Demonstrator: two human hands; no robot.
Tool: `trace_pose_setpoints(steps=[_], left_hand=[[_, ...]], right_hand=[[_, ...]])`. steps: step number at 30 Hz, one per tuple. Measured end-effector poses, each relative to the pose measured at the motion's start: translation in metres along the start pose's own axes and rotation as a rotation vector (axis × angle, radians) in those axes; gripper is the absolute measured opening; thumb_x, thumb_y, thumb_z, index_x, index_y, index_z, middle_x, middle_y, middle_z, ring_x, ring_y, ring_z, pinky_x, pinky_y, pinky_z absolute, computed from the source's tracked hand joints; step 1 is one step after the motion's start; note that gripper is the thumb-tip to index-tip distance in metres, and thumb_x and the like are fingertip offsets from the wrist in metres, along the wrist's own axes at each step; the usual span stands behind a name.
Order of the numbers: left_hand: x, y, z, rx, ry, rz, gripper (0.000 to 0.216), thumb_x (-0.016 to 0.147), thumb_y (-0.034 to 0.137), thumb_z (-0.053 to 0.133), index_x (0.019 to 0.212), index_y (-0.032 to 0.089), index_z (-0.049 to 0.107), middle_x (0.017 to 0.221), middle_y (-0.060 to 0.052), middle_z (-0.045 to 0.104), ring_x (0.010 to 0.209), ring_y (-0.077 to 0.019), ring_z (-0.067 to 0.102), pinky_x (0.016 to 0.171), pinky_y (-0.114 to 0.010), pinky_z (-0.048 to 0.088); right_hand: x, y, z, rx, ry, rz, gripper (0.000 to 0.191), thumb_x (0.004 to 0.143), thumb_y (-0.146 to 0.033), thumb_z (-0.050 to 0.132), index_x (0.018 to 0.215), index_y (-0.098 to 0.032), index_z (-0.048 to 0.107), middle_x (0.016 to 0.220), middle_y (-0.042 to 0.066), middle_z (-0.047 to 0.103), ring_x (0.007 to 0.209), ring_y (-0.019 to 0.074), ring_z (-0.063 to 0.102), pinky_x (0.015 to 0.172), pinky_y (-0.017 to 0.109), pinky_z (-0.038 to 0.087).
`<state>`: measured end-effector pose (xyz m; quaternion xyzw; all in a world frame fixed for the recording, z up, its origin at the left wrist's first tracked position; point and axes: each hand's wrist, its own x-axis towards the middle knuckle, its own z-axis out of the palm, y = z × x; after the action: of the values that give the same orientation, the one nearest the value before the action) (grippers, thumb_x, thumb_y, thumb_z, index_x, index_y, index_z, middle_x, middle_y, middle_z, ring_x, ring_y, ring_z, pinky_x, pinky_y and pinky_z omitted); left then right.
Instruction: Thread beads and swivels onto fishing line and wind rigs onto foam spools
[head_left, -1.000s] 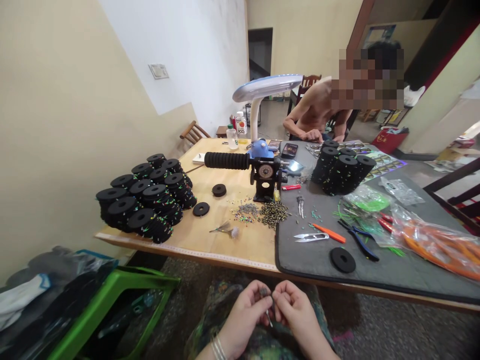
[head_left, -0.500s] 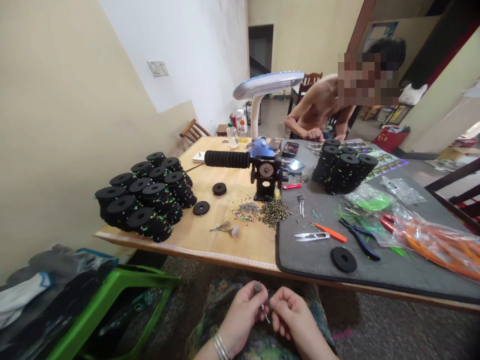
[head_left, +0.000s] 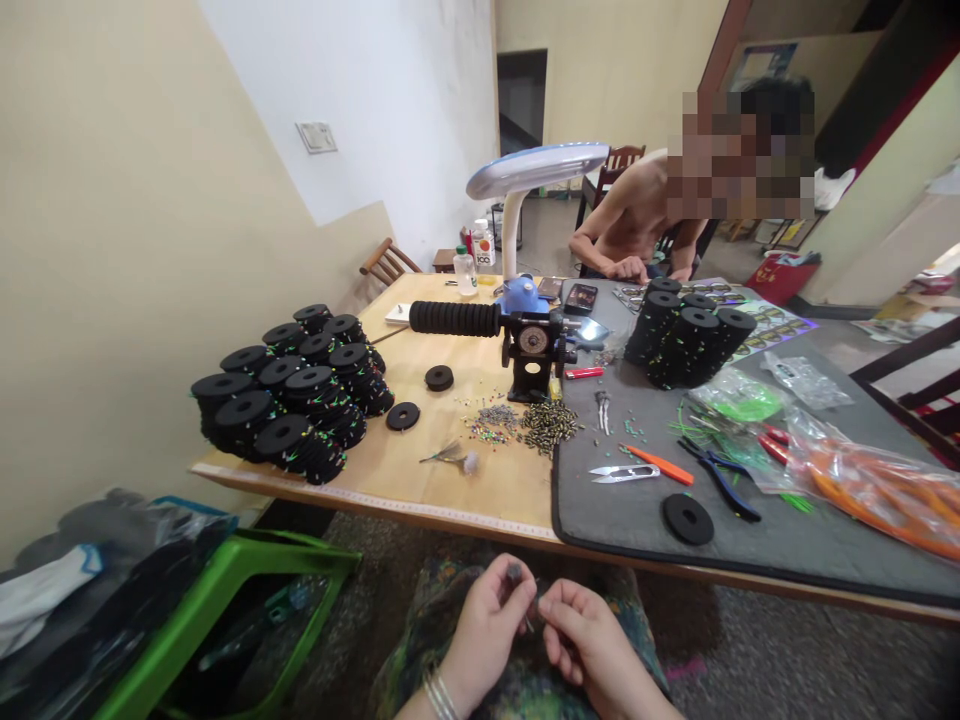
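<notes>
Above my lap, just in front of the table edge, my left hand is closed in a pinch on a small thin bundle with a grey tip. Its pale end shows faintly below the fingers. Close beside it, almost touching, my right hand has thumb and forefinger pressed together; whatever lies between them is too small to name. On the table ahead are a bundle of fine strands, a heap of dark gold-marked beads and thread snips.
Stacked black foam spools stand on the left. A black clamped device with a foam-ringed bar stands mid-table beside a lamp. Pliers, an orange-handled tool and plastic bags lie right. A person sits opposite.
My left hand has lifted slightly and the pale end below its fingers shows less. My right hand has hardly moved. The person opposite has shifted their head a little.
</notes>
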<state>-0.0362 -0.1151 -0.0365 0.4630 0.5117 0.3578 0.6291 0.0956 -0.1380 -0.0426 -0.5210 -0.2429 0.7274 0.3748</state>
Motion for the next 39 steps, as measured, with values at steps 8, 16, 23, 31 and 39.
trace_pose_setpoints(steps=[8, 16, 23, 31, 39], left_hand=[[-0.005, 0.005, 0.0, 0.108, 0.018, 0.081, 0.02, 0.08, 0.037, 0.06, 0.076, 0.018, 0.056, 0.068, 0.002, 0.054, 0.061, -0.0127, 0.049, 0.057, -0.022, 0.038], [-0.002, 0.001, -0.001, 0.076, 0.029, 0.044, 0.02, 0.079, 0.038, 0.06, 0.077, 0.018, 0.055, 0.066, 0.003, 0.052, 0.055, -0.0114, 0.046, 0.053, -0.022, 0.037], [-0.004, 0.004, -0.001, 0.093, 0.04, 0.076, 0.019, 0.079, 0.036, 0.061, 0.077, 0.018, 0.057, 0.069, 0.002, 0.055, 0.061, -0.0135, 0.05, 0.06, -0.023, 0.04], [-0.008, 0.008, -0.001, 0.227, 0.05, 0.204, 0.013, 0.082, 0.029, 0.058, 0.075, 0.019, 0.06, 0.071, -0.002, 0.059, 0.069, -0.017, 0.054, 0.065, -0.024, 0.041], [-0.008, 0.009, 0.0, 0.36, -0.008, 0.224, 0.016, 0.085, 0.027, 0.054, 0.073, 0.018, 0.059, 0.07, -0.002, 0.058, 0.067, -0.0169, 0.054, 0.062, -0.024, 0.039]], right_hand=[[0.002, -0.001, -0.001, 0.028, -0.004, -0.028, 0.041, 0.064, -0.053, 0.07, 0.064, -0.019, 0.046, 0.038, -0.006, 0.053, 0.027, 0.0012, 0.029, 0.031, 0.015, 0.013], [-0.005, -0.006, 0.001, -0.023, 0.02, 0.006, 0.037, 0.064, -0.051, 0.068, 0.066, -0.02, 0.047, 0.037, -0.006, 0.053, 0.027, 0.0019, 0.028, 0.031, 0.016, 0.012], [-0.004, -0.007, 0.002, -0.003, 0.015, 0.016, 0.038, 0.065, -0.05, 0.068, 0.065, -0.019, 0.046, 0.037, -0.007, 0.053, 0.026, 0.0014, 0.027, 0.031, 0.015, 0.01], [0.001, -0.003, -0.002, -0.024, 0.023, -0.051, 0.045, 0.064, -0.058, 0.069, 0.068, -0.019, 0.046, 0.038, -0.007, 0.052, 0.027, 0.002, 0.03, 0.031, 0.014, 0.015], [0.005, -0.001, -0.005, -0.07, 0.034, -0.116, 0.048, 0.066, -0.063, 0.067, 0.075, -0.02, 0.046, 0.039, -0.009, 0.052, 0.029, 0.0025, 0.031, 0.029, 0.013, 0.017]])
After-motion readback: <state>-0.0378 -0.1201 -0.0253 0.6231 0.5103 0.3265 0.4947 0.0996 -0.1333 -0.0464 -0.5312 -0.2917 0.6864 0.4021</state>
